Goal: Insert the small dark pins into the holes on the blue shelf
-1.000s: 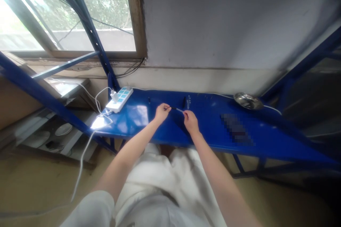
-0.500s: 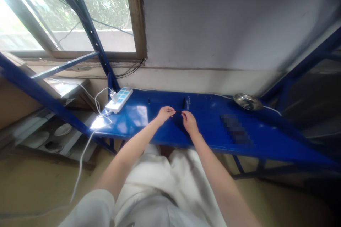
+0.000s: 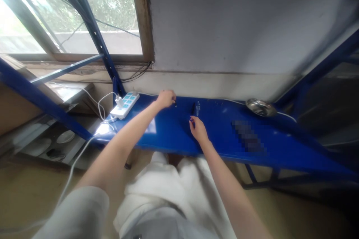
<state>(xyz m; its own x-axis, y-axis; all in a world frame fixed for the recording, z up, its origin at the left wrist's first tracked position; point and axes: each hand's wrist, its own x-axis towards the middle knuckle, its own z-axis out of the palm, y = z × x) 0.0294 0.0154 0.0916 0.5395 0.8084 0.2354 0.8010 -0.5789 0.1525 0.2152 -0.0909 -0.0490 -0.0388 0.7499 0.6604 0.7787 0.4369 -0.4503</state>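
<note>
My left hand (image 3: 167, 99) reaches to the back of the blue table (image 3: 221, 134). Its fingers are closed on a small dark piece (image 3: 175, 102), too small to name, with a tiny pale spot just below it. Nearer to me, my right hand (image 3: 199, 130) is pinched around a small dark stick-like piece (image 3: 193, 121), mostly hidden by the fingers. Just beyond that hand lies a slim black stick (image 3: 193, 108) on the table. Several small clear bits (image 3: 198, 109) are scattered at its right.
A white power strip (image 3: 125, 105) with a charger (image 3: 119, 101) plugged in sits at the table's left end. A shiny metal dish (image 3: 260, 107) stands at the back right, near a blurred-out dark patch (image 3: 248, 135). Blue rack posts (image 3: 92, 31) rise at the left.
My hands have parted; before, both held a short dark stick between them. My left hand has moved forward and left. My right hand has barely moved.
</note>
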